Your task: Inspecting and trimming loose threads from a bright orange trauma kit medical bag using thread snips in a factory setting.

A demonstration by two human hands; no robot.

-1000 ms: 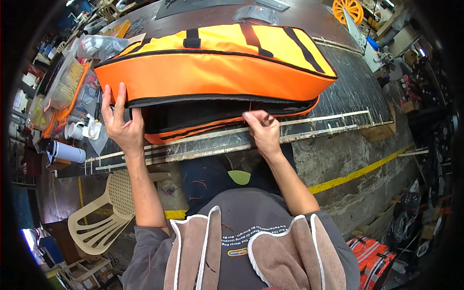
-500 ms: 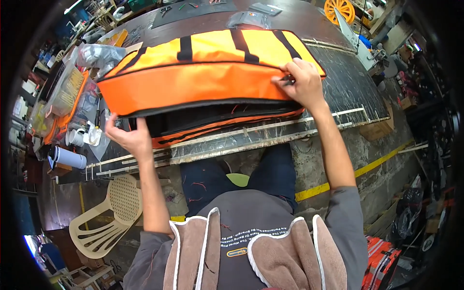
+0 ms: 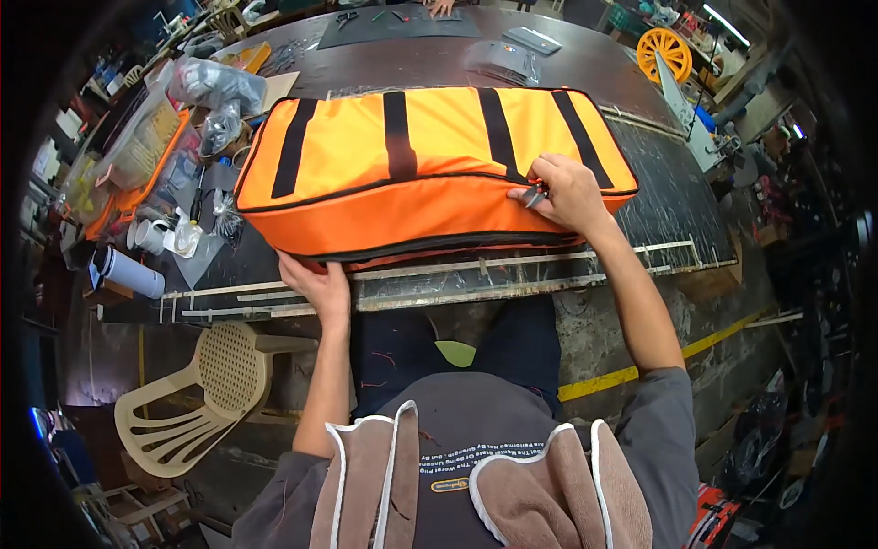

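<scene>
A large boxy orange bag (image 3: 439, 128) with black straps across its top and black piping lies on the worktable in front of me. Its zippered front side faces me and looks nearly closed. At the bag's near left lower corner, my left hand (image 3: 320, 291) grips the edge, its fingertips partly hidden by the fabric. My right hand (image 3: 569, 194) is closed around a small dark metal tool (image 3: 536, 194), whose exact kind I cannot make out. That hand rests against the bag's upper front edge, toward the right end.
Plastic bags (image 3: 215, 84), bins, mugs and a white tumbler (image 3: 130, 274) crowd the table's left side. Packaged items (image 3: 503, 60) lie beyond the bag, and another person's hand (image 3: 441, 7) shows at the far edge. A beige plastic chair (image 3: 233, 371) stands at lower left.
The bag has settled flatter onto the table, its top tipping toward me and the dark front opening closing up. My left hand has moved right and down with it; my right hand has lowered slightly.
</scene>
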